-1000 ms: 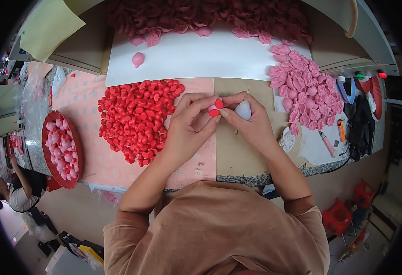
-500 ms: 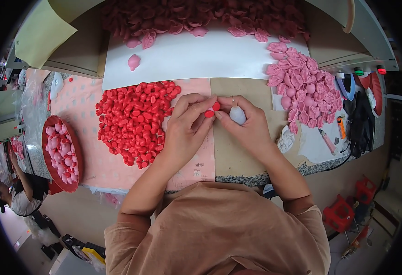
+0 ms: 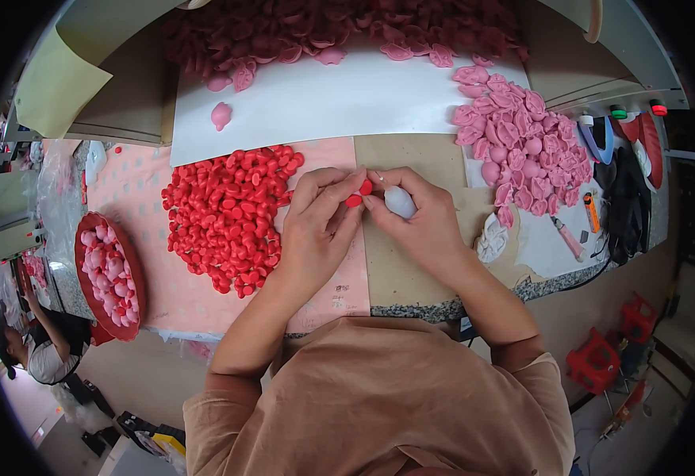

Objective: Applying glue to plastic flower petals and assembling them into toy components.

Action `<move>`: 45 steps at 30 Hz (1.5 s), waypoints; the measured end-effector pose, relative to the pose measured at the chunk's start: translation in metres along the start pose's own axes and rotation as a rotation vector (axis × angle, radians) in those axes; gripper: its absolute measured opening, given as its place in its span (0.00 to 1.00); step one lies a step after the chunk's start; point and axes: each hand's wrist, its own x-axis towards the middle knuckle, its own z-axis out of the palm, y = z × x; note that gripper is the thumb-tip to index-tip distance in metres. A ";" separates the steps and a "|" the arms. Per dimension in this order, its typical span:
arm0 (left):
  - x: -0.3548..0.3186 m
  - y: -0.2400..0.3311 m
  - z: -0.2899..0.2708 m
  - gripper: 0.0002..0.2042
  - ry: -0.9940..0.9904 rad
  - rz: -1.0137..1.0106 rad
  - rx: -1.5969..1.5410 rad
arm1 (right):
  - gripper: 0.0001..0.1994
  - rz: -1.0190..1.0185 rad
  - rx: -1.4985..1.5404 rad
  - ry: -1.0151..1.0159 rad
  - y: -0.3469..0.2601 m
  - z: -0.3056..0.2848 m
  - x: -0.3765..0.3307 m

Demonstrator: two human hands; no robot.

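Note:
Between the thumb and fingertips of my left hand (image 3: 321, 218) is a small red piece (image 3: 354, 201) with two rounded lobes. Fingers closed, my right hand (image 3: 431, 218) holds a small whitish squeeze bottle (image 3: 400, 203) with a thin tip. That tip slants up and left, close to the red piece, and my right thumb reaches the piece's edge. Whether the tip touches it I cannot tell. Left of my hands lies a heap of similar glossy red pieces (image 3: 228, 218). Pink shell-like pieces (image 3: 522, 147) are piled to the right.
More pink pieces (image 3: 284, 32) fill the back, behind a white sheet (image 3: 284, 107). A red bowl (image 3: 139, 289) of pink-and-red pieces stands at the left edge. On the right lie a crumpled white wad (image 3: 492, 238), a tube (image 3: 568, 238) and an orange cutter (image 3: 592, 212). Another person (image 3: 42, 349) sits far left.
The squeeze bottle has tipped over in my right hand, its tip swinging left toward the red piece. My left hand keeps its grip on the piece. The whole view has shifted slightly.

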 end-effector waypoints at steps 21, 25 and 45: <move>0.000 -0.001 0.004 0.21 0.051 0.088 0.078 | 0.11 0.018 0.031 0.010 0.001 0.003 0.002; 0.000 -0.001 0.004 0.21 0.058 0.100 0.102 | 0.11 -0.013 0.031 0.028 0.001 0.003 0.002; 0.004 -0.006 0.004 0.18 0.166 0.070 0.016 | 0.13 0.040 0.237 -0.034 0.005 0.003 0.007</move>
